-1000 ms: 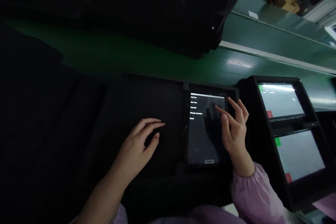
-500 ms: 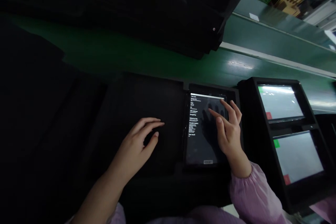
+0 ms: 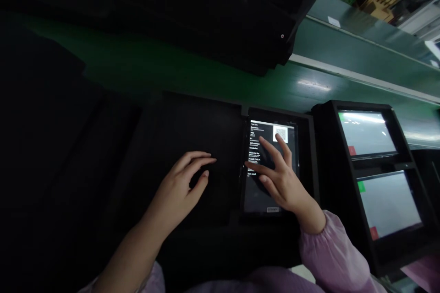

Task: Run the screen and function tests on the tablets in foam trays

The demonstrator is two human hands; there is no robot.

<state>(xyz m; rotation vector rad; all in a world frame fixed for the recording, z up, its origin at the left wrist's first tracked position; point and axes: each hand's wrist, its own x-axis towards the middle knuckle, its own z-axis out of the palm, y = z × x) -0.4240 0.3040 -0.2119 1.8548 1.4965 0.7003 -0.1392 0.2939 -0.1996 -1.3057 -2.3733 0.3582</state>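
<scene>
Right hand (image 3: 285, 176): was over the tablet, its fingers spread and slightly bent; whether the fingertips touched the glass, I could not tell.
Left hand (image 3: 180, 183): hung over the dark tray, to the left of the tablet, its fingers lightly curved and near one another, the thumb apart from them.
Tablet (image 3: 257, 199): lay under the right fingers, upright in format, set in the right-hand part of the tray.
Tray (image 3: 209, 121): spread black beneath both sets of fingers; its depth under the left ones was too dark to judge.
Test info text (image 3: 254, 143): ran in white down the screen's left side, partly behind the right fingers.
QR code (image 3: 277, 129): shone at the screen's upper right, one right fingertip across its lower part.
Small label (image 3: 272, 209): sat at the tablet's lower edge, nearer the person than the right fingers.
Black stand (image 3: 381, 164): stood to the right of the right fingers, with two lit screens bearing green and red squares.
Desk (image 3: 309, 94): stretched green beyond the fingers.
</scene>
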